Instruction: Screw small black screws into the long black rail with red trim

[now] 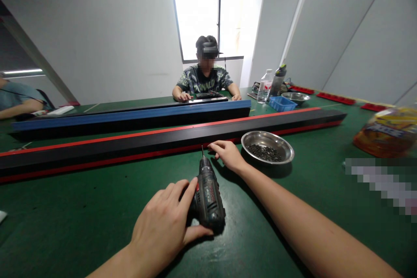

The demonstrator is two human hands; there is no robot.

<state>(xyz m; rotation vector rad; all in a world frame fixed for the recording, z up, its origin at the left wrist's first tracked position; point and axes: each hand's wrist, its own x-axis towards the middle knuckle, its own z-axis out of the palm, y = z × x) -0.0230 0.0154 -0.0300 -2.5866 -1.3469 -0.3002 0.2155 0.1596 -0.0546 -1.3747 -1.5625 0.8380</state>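
Note:
My left hand (166,221) grips a dark cordless screwdriver (208,195) that rests on the green table, its bit pointing at the long black rail with red edges (156,141). My right hand (228,154) reaches forward beside the bit's tip, fingers curled in a pinch against the rail's lower edge; whatever it pinches is too small to make out. A steel bowl (267,147) holding several small dark screws sits just right of that hand.
A second rail with a blue top (130,117) lies behind. A person sits across the table at a dark device. A blue tray (282,103), steel bowl (296,97) and two bottles (265,86) stand far right. A yellow packet (387,132) lies at right.

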